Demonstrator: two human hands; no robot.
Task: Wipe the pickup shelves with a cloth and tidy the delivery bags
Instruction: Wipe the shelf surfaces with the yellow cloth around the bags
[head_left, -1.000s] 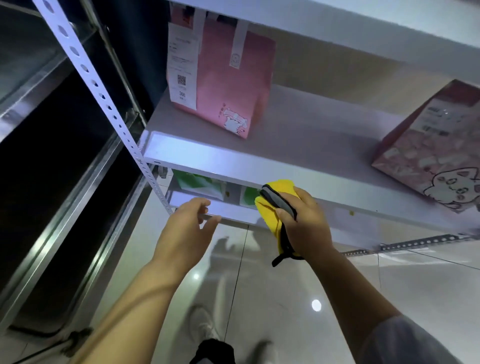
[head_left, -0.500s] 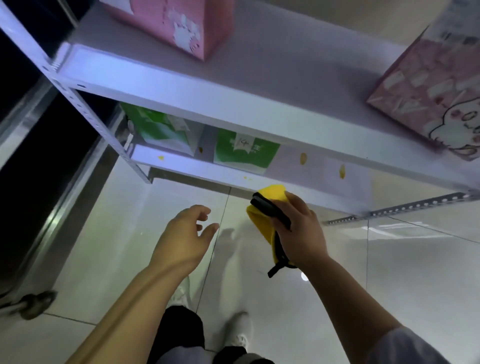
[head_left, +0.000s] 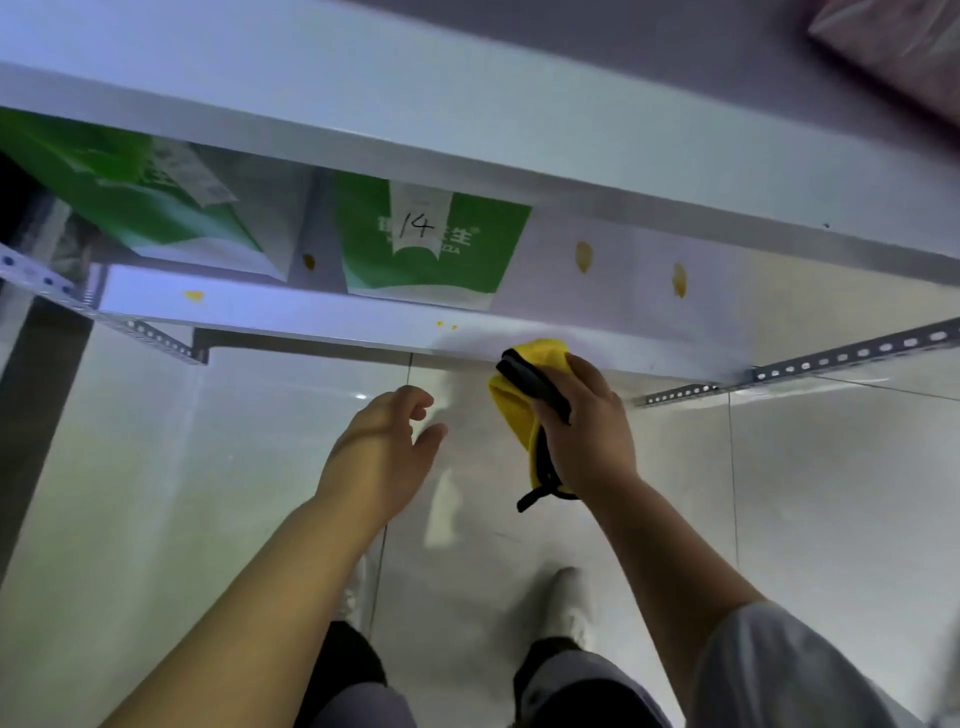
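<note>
my right hand (head_left: 587, 431): clamped on the bunched yellow cloth (head_left: 519, 400), at lower shelf (head_left: 311, 317) front lip
my left hand (head_left: 384, 447): fingers loose, holding nothing
green bags (head_left: 431, 244): two, standing on lower shelf

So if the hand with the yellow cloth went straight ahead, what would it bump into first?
Probably the front edge of the lower shelf. The right hand points at it, and the yellow cloth it grips would touch first. It may be touching already; depth is unclear.
</note>
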